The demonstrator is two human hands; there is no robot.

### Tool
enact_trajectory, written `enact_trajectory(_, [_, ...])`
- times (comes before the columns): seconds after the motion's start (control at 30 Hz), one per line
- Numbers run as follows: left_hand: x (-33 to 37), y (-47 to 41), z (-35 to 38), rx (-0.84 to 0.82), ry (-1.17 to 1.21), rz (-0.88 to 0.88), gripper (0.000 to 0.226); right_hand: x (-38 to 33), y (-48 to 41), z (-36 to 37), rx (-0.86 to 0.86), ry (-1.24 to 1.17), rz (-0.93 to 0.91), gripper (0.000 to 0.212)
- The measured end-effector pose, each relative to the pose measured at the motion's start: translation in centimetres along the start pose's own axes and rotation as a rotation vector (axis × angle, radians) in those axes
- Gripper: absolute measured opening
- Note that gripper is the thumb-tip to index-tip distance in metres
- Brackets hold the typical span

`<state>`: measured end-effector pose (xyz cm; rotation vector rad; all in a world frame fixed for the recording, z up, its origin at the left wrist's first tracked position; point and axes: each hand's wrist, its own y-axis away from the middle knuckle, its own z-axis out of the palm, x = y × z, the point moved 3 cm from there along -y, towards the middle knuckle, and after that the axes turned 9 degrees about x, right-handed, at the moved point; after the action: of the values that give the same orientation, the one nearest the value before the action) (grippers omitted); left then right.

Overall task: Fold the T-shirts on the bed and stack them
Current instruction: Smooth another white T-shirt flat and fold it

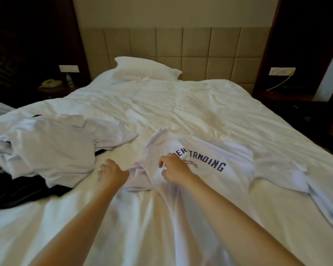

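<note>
T-shirt creased, lettering partly hidden, right hand pinching it

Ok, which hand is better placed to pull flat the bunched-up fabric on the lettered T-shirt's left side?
Probably the left. The left hand touches the bunched fabric of the lettered T-shirt; the right hand sits further right, fingers curled on the chest by the lettering.

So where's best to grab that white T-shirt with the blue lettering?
Probably by its bunched near-left edge, coming from the near side: the lettered T-shirt lies crumpled, its fabric gathered there, where the left hand and right hand pinch it.
</note>
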<state>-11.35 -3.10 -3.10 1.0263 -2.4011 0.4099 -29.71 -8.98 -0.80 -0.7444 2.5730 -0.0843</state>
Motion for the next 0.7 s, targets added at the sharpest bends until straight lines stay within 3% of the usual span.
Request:
enact_trajectory(0.07, [-2.1, -0.9, 0.5, -0.177, 0.167, -0.171, 0.059, -1.9, -0.4, 1.7, -0.040, 0.025, -0.049, 0.027])
enact_trajectory(0.17, [-3.0, -0.5, 1.8, -0.371, 0.488, -0.408, 0.027, -3.5, -1.0, 3.5, -0.072, 0.062, -0.038, 0.033])
enact_trajectory(0.23, [-3.2, -0.3, 3.2, -0.384, 0.607, -0.455, 0.029, -3.7, -1.3, 4.6, -0.111, 0.086, -0.016, 0.041])
enact_trajectory(0.33, [-1.7, -1.0, 3.4, -0.287, 0.785, -0.375, 0.010, -3.6, -1.5, 5.2, -0.163, 0.146, -0.002, 0.058])
enact_trajectory(0.4, [0.0, -2.4, 1.5, -0.139, 0.726, -0.179, 0.021, -3.7, -1.7, 5.3, -0.137, 0.173, 0.012, 0.066])
enact_trajectory(0.47, [1.7, -3.7, -1.6, 0.076, 0.596, 0.156, 0.017, -4.1, -2.0, 5.1, -0.063, 0.101, 0.045, 0.061])
enact_trajectory(0.57, [2.4, -4.6, -5.3, 0.315, 0.467, 0.566, 0.034, -5.2, -2.0, 4.8, 0.035, -0.117, 0.033, 0.033])
enact_trajectory(0.63, [1.1, -4.6, -5.9, 0.357, 0.322, 0.783, 0.039, -5.6, -1.8, 4.6, 0.112, -0.109, -0.029, 0.005])
enact_trajectory(0.7, [-1.3, -4.2, -5.3, 0.262, 0.250, 0.856, 0.039, -5.5, -1.5, 4.9, 0.113, -0.066, -0.032, 0.011])
